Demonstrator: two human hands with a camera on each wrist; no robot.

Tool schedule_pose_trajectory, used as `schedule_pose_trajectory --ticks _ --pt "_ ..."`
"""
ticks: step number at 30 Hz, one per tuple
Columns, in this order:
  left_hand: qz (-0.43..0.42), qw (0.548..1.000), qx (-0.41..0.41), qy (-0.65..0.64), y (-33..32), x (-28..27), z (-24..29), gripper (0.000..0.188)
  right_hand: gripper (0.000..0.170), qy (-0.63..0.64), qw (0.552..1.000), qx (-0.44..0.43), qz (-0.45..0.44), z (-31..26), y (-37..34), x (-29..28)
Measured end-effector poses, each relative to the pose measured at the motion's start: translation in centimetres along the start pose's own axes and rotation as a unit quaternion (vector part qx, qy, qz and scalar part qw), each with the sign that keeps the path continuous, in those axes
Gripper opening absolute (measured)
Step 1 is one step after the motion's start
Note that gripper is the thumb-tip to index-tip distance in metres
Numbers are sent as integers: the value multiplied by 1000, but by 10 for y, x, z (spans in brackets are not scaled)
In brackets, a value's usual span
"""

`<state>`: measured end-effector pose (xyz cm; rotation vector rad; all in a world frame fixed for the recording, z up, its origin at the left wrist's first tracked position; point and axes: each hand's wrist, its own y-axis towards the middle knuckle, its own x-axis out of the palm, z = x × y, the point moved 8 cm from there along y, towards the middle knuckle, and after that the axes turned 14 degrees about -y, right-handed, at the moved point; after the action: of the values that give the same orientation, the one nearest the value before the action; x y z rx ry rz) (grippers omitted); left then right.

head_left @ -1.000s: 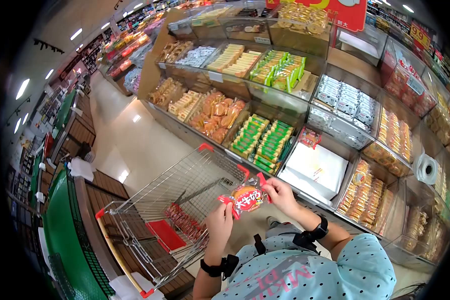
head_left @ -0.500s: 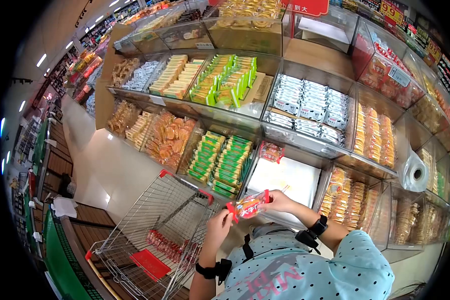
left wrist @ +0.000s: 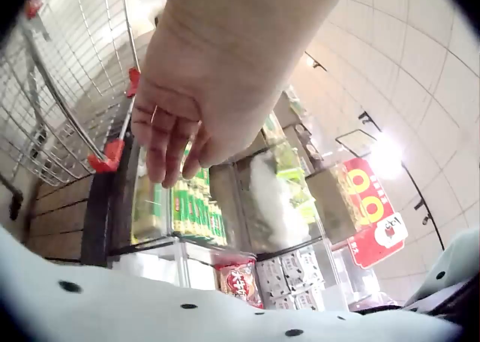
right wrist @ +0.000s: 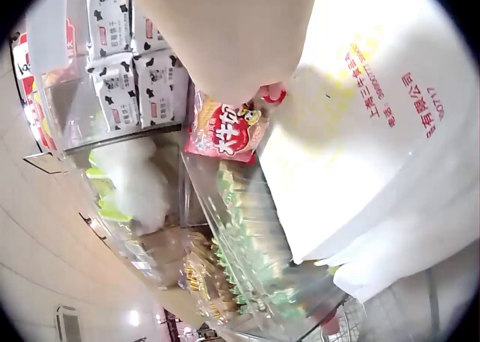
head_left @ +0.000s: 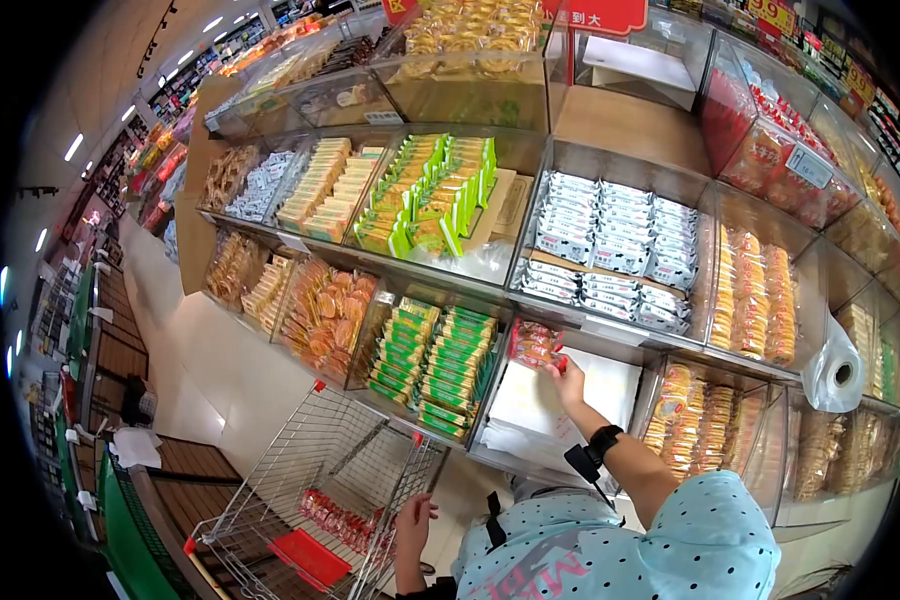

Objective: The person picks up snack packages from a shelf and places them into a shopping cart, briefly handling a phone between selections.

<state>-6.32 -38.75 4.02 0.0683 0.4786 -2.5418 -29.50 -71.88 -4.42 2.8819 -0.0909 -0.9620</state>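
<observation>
My right hand (head_left: 570, 385) reaches into a display bin and pinches the red end of a snack packet (right wrist: 229, 132). Red-and-clear packaging (head_left: 532, 343) shows in the bin's back left corner, right at the fingertips. White printed paper (right wrist: 360, 80) lines the bin beside it. In the right wrist view the hand's own wrist hides most of the fingers. My left hand (head_left: 415, 515) hangs empty beside the shopping cart (head_left: 330, 440), its fingers loosely curled. Seen from the left wrist, those fingers stand in front of bins of green-wrapped snacks (left wrist: 199, 207).
Several red packets (head_left: 335, 515) lie inside the cart near its red flap (head_left: 310, 558). Around the hand's bin stand clear bins with green-wrapped bars (head_left: 460, 365), white packets (head_left: 610, 230) and round biscuits (head_left: 690, 410). A roll of plastic bags (head_left: 840, 373) hangs at the right.
Both hands held a red packet in front of the body. Since then the left hand has let go and dropped lower, while the right hand has moved forward into the bin with the packet.
</observation>
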Motion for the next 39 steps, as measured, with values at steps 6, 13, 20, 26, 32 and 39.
schedule_pose_trajectory --ticks 6,13,20,26,32,39 --pt "42 997 -64 -11 -25 -24 -35 19 19 12 1000 26 6 2 -4 10" --pt "32 997 -74 -12 -34 -23 -57 20 22 -25 999 29 39 -6 -4 9" --pt "75 995 -67 -20 -47 -51 -73 18 33 -58 995 -17 78 -12 -13 3" --pt "98 990 -98 -9 -82 -65 -97 18 33 -67 996 24 44 12 -13 13" --pt "127 984 -121 -15 -123 -100 -135 18 32 -70 997 17 -5 11 -10 16" --pt "182 976 -108 -58 -180 -162 -170 18 46 -160 978 96 88 6 -32 -5"
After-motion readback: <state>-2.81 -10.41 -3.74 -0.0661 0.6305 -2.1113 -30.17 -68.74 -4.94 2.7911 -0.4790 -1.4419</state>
